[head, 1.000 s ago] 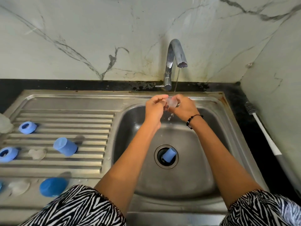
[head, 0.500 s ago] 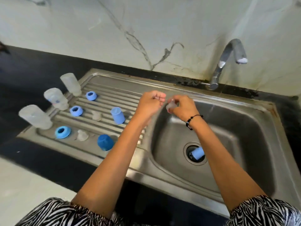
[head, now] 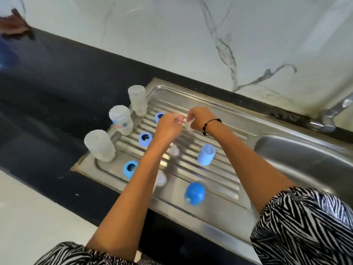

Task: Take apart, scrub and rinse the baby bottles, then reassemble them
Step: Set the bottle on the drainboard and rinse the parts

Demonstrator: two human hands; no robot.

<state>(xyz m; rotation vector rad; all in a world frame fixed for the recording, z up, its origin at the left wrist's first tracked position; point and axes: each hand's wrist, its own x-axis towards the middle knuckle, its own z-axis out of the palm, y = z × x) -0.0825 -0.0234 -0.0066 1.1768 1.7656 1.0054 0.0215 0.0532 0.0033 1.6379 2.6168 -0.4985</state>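
Standing inverted: three bottles, three rings.

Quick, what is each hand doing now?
Left hand: fingers curled, holding nothing visible.
Right hand: pinches a clear teat.

Three upturned bottles stand in a row along the left edge of the draining board and block that side. Blue rings lie just right of them, with narrow gaps between. Both forearms cross the middle of the board. A pale blue cap and a darker cap stand on the near right part. The ribbed strip between these caps and the sink basin is free.
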